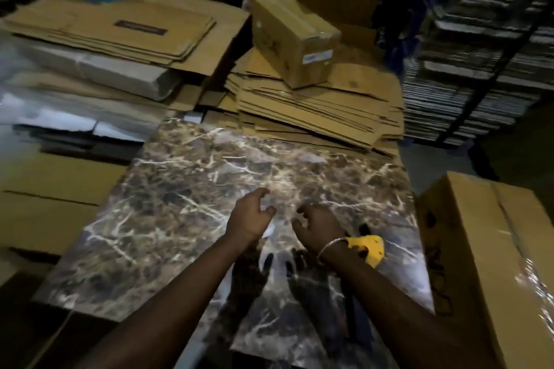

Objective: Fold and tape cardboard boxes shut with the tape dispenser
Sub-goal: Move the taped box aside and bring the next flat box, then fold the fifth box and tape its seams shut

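Observation:
Both of my hands hover over a brown marbled slab [186, 189] that serves as the work surface. My left hand [250, 214] has loosely curled fingers and holds nothing. My right hand [317, 226] is just right of it, fingers also loosely curled and empty. A yellow tape dispenser [370, 249] lies on the slab just behind my right wrist, partly hidden by it. A taped-shut cardboard box [292, 39] sits on a pile of flattened cardboard boxes [317, 111] beyond the slab's far edge.
More flat cardboard sheets [120, 30] are stacked at the back left over white wrapped bundles [90, 75]. A large taped box [491, 263] stands at the right edge. Cardboard boxes [51, 198] lie to the left. Tall stacks of sheets [479, 54] fill the back right.

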`<action>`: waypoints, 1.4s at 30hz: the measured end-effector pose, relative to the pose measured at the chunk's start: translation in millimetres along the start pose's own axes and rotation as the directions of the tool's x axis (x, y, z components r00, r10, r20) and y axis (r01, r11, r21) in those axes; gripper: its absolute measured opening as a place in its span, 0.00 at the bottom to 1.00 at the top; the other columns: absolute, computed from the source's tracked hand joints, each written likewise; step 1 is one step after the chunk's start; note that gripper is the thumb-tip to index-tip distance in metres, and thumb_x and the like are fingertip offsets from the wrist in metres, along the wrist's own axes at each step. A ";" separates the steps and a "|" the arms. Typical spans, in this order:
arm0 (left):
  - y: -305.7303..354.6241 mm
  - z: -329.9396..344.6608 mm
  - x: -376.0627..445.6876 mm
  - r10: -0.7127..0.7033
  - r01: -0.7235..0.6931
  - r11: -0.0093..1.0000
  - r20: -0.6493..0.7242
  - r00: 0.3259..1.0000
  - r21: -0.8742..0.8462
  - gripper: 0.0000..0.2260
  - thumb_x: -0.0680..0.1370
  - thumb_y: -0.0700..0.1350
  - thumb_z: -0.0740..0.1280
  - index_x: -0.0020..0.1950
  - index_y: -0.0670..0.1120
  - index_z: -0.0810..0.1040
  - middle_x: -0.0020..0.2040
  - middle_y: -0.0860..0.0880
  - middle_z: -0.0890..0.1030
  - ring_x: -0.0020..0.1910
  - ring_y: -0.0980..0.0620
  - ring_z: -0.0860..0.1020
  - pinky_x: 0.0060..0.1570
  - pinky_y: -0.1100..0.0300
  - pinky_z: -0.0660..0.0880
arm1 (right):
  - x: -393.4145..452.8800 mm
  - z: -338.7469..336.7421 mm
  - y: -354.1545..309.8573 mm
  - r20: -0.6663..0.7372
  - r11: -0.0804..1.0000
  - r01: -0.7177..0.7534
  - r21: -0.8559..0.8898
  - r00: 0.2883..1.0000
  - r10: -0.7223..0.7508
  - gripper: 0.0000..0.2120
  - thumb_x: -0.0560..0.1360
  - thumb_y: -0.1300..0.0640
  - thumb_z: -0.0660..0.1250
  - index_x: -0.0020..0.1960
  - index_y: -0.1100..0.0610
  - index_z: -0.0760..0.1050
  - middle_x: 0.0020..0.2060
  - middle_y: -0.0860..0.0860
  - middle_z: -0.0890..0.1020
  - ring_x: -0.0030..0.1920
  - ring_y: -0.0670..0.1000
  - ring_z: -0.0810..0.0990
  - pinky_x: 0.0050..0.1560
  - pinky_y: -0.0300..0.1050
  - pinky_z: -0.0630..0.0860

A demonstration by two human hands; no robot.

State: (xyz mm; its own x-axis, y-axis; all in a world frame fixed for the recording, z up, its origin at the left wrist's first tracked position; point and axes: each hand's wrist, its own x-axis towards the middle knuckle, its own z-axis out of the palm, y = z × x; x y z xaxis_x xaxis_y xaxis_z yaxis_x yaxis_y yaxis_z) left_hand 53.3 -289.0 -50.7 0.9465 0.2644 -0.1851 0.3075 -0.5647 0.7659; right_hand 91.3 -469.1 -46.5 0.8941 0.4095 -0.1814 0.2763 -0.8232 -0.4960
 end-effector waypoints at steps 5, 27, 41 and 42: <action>-50.8 -64.0 -15.4 -0.170 0.155 0.984 -0.180 0.969 -0.093 0.20 0.78 0.46 0.70 0.69 0.45 0.76 0.65 0.46 0.80 0.64 0.46 0.78 0.61 0.56 0.73 | 33.8 34.0 -72.9 0.130 0.991 0.136 0.005 0.982 -0.136 0.31 0.70 0.37 0.56 0.58 0.58 0.81 0.54 0.59 0.83 0.56 0.60 0.80 0.56 0.48 0.74; -303.3 -315.8 -112.1 -0.603 0.545 0.789 -0.529 0.597 -0.283 0.20 0.79 0.49 0.69 0.70 0.49 0.75 0.67 0.46 0.78 0.59 0.45 0.79 0.58 0.52 0.77 | 93.0 242.8 -396.7 0.516 0.881 0.470 0.056 0.742 -0.429 0.13 0.76 0.49 0.68 0.52 0.59 0.82 0.47 0.59 0.84 0.53 0.61 0.81 0.45 0.45 0.73; -516.8 -425.4 -214.3 -0.823 0.780 0.379 -0.567 0.038 -0.498 0.48 0.68 0.54 0.78 0.79 0.40 0.57 0.76 0.40 0.65 0.73 0.39 0.66 0.68 0.44 0.70 | 113.7 429.3 -581.3 0.763 0.918 0.389 -0.072 0.614 -0.200 0.36 0.78 0.41 0.67 0.75 0.63 0.61 0.68 0.63 0.73 0.67 0.63 0.74 0.59 0.50 0.74; -525.6 -424.3 -218.3 -0.844 0.763 0.346 -0.536 -0.001 -0.546 0.51 0.66 0.55 0.79 0.79 0.40 0.55 0.76 0.39 0.64 0.73 0.38 0.66 0.68 0.43 0.70 | 114.6 436.7 -584.9 0.767 0.923 0.374 -0.088 0.616 -0.177 0.36 0.78 0.40 0.68 0.73 0.63 0.63 0.68 0.62 0.74 0.66 0.62 0.74 0.59 0.50 0.74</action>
State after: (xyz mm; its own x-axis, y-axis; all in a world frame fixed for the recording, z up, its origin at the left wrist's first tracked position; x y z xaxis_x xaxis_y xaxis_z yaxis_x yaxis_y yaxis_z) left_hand -356.5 281.8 -151.6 -0.3127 0.8956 -0.3165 0.7751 0.4332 0.4599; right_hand -121.8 231.1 -148.1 0.2317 0.6998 -0.6757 0.6207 -0.6412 -0.4512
